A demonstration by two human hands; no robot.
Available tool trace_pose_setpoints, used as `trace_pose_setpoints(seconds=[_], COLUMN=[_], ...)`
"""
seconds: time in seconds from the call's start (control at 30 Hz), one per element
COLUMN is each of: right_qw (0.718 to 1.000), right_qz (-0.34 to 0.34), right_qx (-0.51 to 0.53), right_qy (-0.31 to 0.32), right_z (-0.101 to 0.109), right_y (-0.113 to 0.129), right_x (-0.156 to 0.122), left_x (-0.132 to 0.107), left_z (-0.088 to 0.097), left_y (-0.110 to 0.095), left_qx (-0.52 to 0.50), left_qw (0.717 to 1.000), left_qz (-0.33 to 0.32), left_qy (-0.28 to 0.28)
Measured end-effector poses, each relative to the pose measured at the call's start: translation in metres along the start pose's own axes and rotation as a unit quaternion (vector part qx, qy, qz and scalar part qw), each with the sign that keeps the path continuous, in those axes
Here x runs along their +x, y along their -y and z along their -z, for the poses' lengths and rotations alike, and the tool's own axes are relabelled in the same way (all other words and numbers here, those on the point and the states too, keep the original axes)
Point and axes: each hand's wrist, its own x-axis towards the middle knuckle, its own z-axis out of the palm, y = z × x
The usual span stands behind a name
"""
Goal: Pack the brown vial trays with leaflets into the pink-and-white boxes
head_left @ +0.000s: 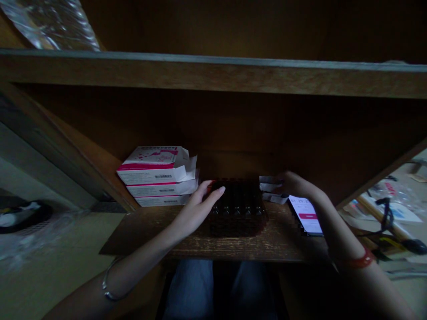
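Dark brown glass vials point(237, 204) lie side by side in a stack of dark trays point(236, 229) on the wooden shelf in front of me. My left hand point(202, 206) grips the stack's left side, its thumb over the top edge and its other fingers partly hidden behind. At the right of the stack lie several folded white papers point(267, 186), one above another. My right hand point(293, 186) reaches over them with curled fingers closed on their right end; its fingertips are dim and partly hidden.
White and pink cartons point(153, 178) with open flaps are stacked at the left. A lit phone point(307, 215) lies under my right forearm. Above runs a shelf edge point(213, 73), with clear plastic wrap point(53, 24) at upper left. A cluttered surface point(396, 213) shows at right.
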Motion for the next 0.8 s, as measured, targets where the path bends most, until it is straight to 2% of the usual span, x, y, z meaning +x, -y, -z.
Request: trace_pose_setpoints(seconds=[0.13, 0.6, 0.8], right_qw=[0.999, 0.979, 0.965], right_qz=[-0.015, -0.061, -0.043], right_qx=[-0.030, -0.185, -0.255], right_qy=[0.005, 0.058, 0.047], right_z=[0.000, 0.004, 0.006], right_y=[-0.005, -0.005, -0.006], right_x=[0.000, 0.002, -0.001], left_x=[0.000, -0.003, -0.007], left_z=[-0.001, 0.000, -0.003], left_y=[0.000, 0.000, -0.008], left_qx=[0.033, 0.060, 0.068], left_qw=[0.999, 0.998, 0.998], left_qz=[-0.002, -0.006, 0.010], left_qy=[-0.018, -0.009, -0.007])
